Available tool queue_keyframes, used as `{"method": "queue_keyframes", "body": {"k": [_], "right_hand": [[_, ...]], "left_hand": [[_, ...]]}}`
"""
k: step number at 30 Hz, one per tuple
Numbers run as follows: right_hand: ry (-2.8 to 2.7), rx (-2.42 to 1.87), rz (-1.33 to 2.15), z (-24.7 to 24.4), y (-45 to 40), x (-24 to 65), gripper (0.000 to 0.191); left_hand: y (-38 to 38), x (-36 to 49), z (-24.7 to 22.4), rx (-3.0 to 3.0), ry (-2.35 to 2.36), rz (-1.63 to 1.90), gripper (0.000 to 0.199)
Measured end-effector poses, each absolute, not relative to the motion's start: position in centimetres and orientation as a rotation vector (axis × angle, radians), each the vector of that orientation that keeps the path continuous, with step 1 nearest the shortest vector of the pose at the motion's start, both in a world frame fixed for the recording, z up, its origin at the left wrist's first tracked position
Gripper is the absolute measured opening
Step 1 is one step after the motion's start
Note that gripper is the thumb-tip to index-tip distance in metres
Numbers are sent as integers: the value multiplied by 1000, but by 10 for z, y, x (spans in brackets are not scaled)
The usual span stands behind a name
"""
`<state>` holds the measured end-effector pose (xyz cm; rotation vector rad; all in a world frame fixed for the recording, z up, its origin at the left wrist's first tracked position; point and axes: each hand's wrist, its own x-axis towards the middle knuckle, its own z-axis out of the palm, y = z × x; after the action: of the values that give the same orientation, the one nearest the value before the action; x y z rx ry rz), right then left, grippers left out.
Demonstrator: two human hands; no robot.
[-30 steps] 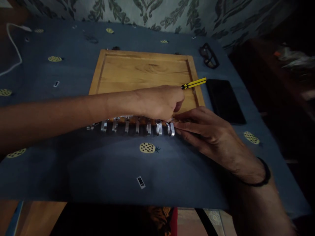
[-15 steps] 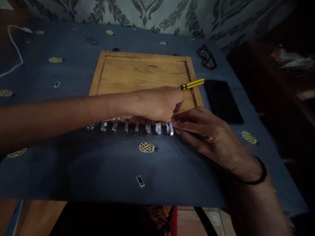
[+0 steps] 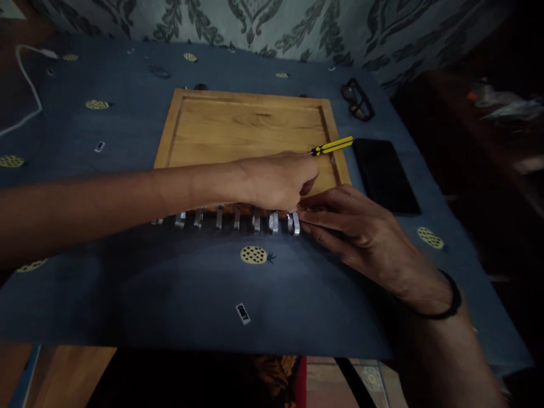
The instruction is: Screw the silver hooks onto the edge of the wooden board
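Note:
A row of several shiny metal hooks (image 3: 237, 219) runs along the near edge of a light wooden board (image 3: 255, 116) with a raised rim, which lies on the table. The hooks sit on a brown strip mostly hidden under my left forearm. My left hand (image 3: 283, 178) is closed above the strip's right part, its fingertips pointing down and hidden; what they hold is not visible. My right hand (image 3: 361, 224) has its fingers pressed together on the right end of the hook rack, touching the left fingertips. A yellow and black screwdriver (image 3: 334, 146) lies on the board just beyond my left hand, its tip hidden.
Right of the board lies a dark flat phone or tablet (image 3: 387, 175). Black-framed glasses (image 3: 357, 101) are behind it. A white cable (image 3: 32, 90) curves at the far left. The blue cloth (image 3: 178, 294) with pineapple prints covers the table, whose near edge shows below.
Both hands keep almost the same place at the right end of the hook row. My left forearm has shifted very slightly lower, covering more of the hooks' tops.

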<state>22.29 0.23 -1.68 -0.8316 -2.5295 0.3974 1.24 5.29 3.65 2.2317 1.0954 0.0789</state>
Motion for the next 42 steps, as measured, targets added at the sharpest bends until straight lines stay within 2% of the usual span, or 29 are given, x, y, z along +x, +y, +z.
{"method": "queue_keyframes", "body": {"k": [11,20,25,32,36,42], "right_hand": [[-2537,-832,372,-16,4,222,26],[-2545,-820,322,-18,4,224,25],[-2555,-807,301,-19,4,224,25],[-2534,-822,364,-19,5,224,27],[-2534,-794,345,-21,5,224,28],[-2543,-756,310,-22,6,225,31]], "left_hand": [[57,5,38,2093,1118,-11,19],[51,-14,39,2069,1054,273,16],[34,-22,30,2335,1063,392,11],[-10,-18,17,2898,995,402,30],[-35,-20,-2,3147,1003,567,28],[-55,-17,-10,3215,1116,401,32]]}}
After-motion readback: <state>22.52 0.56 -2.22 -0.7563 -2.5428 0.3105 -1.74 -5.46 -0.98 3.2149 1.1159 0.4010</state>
